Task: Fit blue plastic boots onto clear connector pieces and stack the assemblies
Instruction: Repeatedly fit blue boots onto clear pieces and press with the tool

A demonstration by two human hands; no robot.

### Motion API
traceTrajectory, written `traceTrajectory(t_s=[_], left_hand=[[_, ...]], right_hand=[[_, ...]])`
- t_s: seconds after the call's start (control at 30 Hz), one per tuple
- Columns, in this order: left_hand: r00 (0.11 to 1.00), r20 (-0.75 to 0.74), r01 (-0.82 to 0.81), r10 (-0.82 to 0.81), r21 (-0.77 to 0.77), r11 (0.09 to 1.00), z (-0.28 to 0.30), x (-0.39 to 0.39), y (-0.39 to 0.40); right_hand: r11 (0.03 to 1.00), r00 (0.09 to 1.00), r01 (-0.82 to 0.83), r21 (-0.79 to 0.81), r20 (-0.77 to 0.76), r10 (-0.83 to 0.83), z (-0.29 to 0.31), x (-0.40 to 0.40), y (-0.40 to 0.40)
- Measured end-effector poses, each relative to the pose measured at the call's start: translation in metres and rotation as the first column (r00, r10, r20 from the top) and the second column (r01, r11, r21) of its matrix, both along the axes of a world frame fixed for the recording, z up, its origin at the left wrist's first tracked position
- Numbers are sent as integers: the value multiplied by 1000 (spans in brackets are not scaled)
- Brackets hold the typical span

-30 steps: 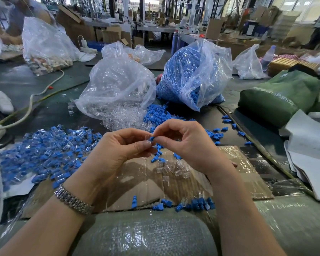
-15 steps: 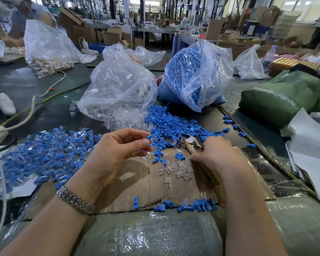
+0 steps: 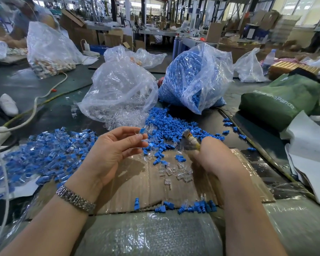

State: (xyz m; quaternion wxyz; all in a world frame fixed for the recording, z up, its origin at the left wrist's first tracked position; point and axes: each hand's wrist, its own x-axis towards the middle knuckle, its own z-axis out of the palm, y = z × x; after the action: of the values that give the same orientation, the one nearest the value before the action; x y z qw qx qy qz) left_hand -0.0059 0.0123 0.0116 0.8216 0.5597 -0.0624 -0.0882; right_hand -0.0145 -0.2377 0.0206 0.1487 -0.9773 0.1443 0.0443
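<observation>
Since a second ago the right hand (image 3: 209, 154) has dropped to the loose boots (image 3: 174, 128), its grip gathering; one assembly (image 3: 143, 131) is being pinched by the left hand (image 3: 111, 152); many finished assemblies (image 3: 44, 154) are lying left, bags still full.

The right hand (image 3: 213, 156) shows only its back, so its fingers and their grip on the yellowish tool (image 3: 191, 139) stay hidden. The clear piece at the left hand (image 3: 111, 150) fingertips is too transparent to make out. Both forearms run off the bottom edge. The person (image 3: 26, 13) at the far left corner is blurred and cropped.
</observation>
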Motion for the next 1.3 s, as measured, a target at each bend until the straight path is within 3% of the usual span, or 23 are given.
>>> traceTrajectory(t_s=[0.1,0.17,0.23,0.3,0.4,0.6,0.73,0.9,1.3], left_hand=[[999,-41,-11,8,-64,998,0,1,0],[998,-57,-4,-2,-91,996,-1,2,0],[998,-70,0,-7,-104,995,-2,4,0],[998,-68,-6,-1,-108,994,-4,7,1],[999,-33,-10,7,-101,995,-5,8,0],[1000,11,-14,15,-80,997,-6,8,-2],[998,66,-21,22,-19,1000,-4,4,-5],[978,197,-100,66,169,981,-3,-1,-6],[947,299,-207,116,293,934,-8,3,-5]], right_hand=[[993,999,-40,109,31,37,10,-2,0],[956,993,-112,270,63,98,19,-5,2],[846,980,-198,494,90,176,29,-11,6],[741,953,-267,616,56,297,36,-18,12],[727,899,-356,587,2,438,39,-22,25],[717,858,-426,552,-4,513,38,-23,40],[706,849,-451,547,20,527,39,-24,42],[721,845,-462,516,8,535,37,-23,43],[733,877,-429,528,49,478,31,-23,51]])
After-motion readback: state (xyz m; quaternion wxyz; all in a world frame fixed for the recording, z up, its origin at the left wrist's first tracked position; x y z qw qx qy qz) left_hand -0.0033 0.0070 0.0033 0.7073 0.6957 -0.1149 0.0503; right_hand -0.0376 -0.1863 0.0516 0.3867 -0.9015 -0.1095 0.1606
